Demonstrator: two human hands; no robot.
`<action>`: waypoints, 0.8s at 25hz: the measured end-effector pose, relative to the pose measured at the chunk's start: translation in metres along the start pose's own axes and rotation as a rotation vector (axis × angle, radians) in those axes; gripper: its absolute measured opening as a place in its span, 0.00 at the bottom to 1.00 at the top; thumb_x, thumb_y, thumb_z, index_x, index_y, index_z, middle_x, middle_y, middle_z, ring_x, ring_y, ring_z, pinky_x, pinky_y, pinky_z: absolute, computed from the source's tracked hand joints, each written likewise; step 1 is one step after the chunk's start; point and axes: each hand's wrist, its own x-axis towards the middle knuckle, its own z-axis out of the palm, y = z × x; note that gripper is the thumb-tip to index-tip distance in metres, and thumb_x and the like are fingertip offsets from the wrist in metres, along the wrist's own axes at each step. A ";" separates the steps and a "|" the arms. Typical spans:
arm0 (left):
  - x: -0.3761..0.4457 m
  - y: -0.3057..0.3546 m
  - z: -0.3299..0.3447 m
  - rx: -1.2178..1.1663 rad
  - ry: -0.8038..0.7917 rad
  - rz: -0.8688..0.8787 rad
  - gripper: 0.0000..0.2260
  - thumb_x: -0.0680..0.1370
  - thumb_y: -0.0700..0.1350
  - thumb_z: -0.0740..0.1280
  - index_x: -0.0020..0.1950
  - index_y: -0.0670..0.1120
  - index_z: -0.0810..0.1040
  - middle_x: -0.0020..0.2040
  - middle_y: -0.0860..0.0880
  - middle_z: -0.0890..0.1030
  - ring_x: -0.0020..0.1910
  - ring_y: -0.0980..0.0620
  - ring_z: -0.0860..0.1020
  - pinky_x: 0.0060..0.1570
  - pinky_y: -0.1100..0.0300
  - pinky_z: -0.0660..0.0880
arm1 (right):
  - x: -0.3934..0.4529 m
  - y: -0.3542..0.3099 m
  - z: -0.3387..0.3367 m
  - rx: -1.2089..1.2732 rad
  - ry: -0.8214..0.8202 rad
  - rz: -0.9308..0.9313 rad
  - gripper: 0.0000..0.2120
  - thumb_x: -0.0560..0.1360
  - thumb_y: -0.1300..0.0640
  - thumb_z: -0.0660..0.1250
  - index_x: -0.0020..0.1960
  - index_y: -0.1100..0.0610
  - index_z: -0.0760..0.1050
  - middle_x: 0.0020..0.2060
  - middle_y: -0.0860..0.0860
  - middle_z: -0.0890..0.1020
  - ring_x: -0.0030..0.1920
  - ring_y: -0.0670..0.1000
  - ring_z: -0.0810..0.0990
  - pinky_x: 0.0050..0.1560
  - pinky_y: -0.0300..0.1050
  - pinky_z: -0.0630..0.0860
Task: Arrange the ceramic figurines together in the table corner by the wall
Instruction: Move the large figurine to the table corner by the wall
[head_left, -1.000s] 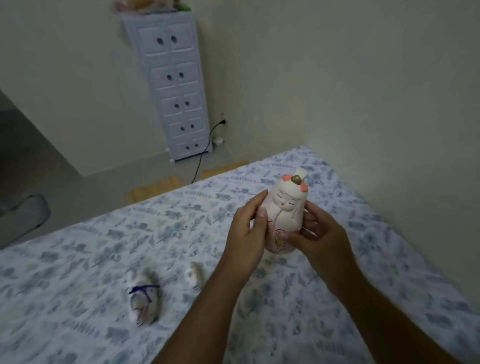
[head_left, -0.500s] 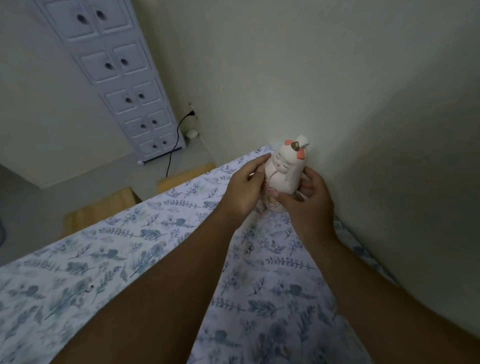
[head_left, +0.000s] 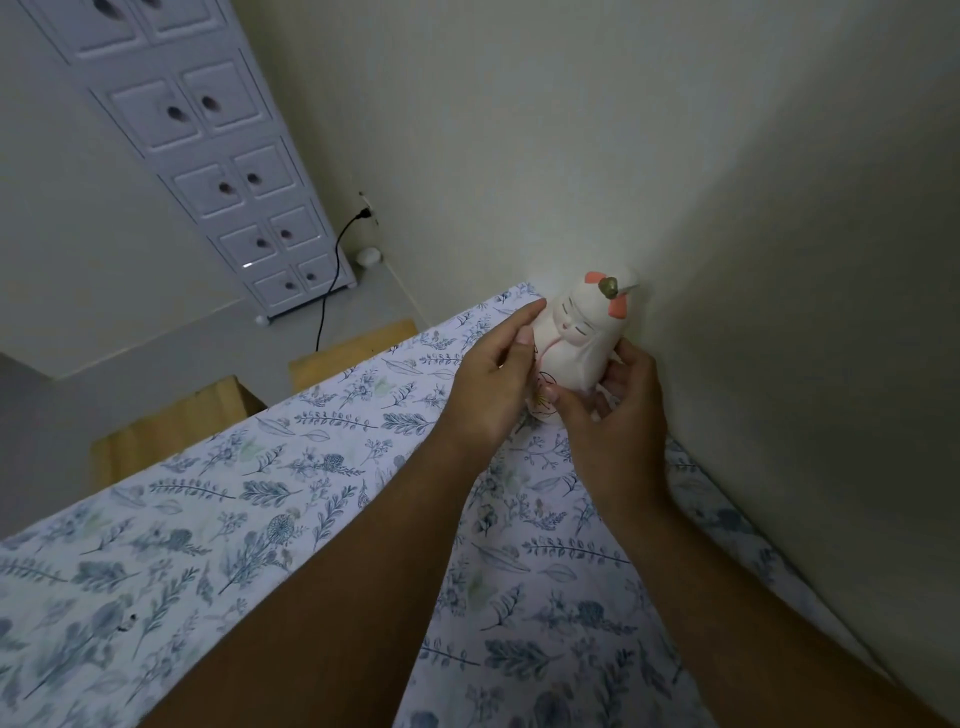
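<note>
Both hands on the figurine at the table's far corner.
Our left hand (head_left: 488, 384) and right hand (head_left: 618, 415) grip the white ceramic doll figurine (head_left: 579, 338) from either side over the floral tablecloth (head_left: 322, 499); it's tilted, right beside the wall (head_left: 727, 208). White drawer cabinet (head_left: 218, 156) beyond.

Floral-clothed table (head_left: 322, 499) bears 1 figurine (head_left: 579, 338).

The wall (head_left: 779, 312) hems the corner on the right; the floral tablecloth (head_left: 260, 519) lies open leftward.
</note>
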 end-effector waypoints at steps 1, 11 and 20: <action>0.000 -0.002 0.000 -0.015 0.002 -0.007 0.15 0.85 0.45 0.58 0.71 0.52 0.76 0.69 0.51 0.78 0.67 0.52 0.76 0.68 0.51 0.73 | 0.000 0.001 0.000 -0.010 0.002 -0.010 0.34 0.68 0.61 0.79 0.55 0.26 0.69 0.58 0.48 0.80 0.59 0.46 0.81 0.56 0.47 0.82; -0.032 0.012 -0.017 0.043 0.028 -0.051 0.18 0.85 0.49 0.58 0.76 0.54 0.70 0.75 0.54 0.70 0.69 0.60 0.69 0.59 0.75 0.68 | -0.009 -0.001 -0.005 -0.217 -0.046 -0.024 0.32 0.70 0.47 0.76 0.70 0.39 0.66 0.66 0.51 0.76 0.66 0.49 0.76 0.63 0.52 0.78; -0.228 -0.001 -0.137 0.550 0.225 -0.065 0.22 0.85 0.56 0.53 0.78 0.52 0.65 0.79 0.53 0.64 0.80 0.52 0.54 0.77 0.55 0.44 | -0.173 -0.059 0.032 -0.711 -0.386 -0.166 0.29 0.79 0.45 0.63 0.77 0.53 0.62 0.77 0.52 0.66 0.78 0.53 0.61 0.76 0.53 0.60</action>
